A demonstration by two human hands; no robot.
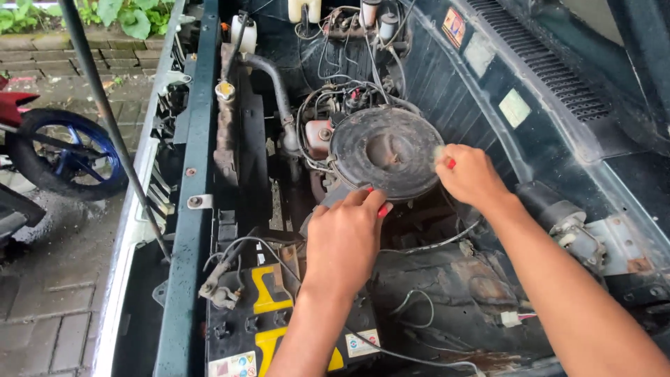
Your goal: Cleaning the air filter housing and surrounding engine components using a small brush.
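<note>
I look down into an open car engine bay. A round, dusty black air cleaner cover (384,150) sits in the middle. My left hand (345,237) rests at its near rim, fingertips touching the edge. My right hand (471,174) grips the cover's right rim, with a small pale object at the fingertips. Both hands have red-painted nails. Whether either hand holds a tool is hidden by the fingers.
A black battery (269,314) with yellow labels and cables lies at the near left. A radiator hose (276,87) and tangled wires run behind the cover. A thin hood prop rod (115,132) crosses on the left. Outside, a motorcycle wheel (66,153) stands on wet paving.
</note>
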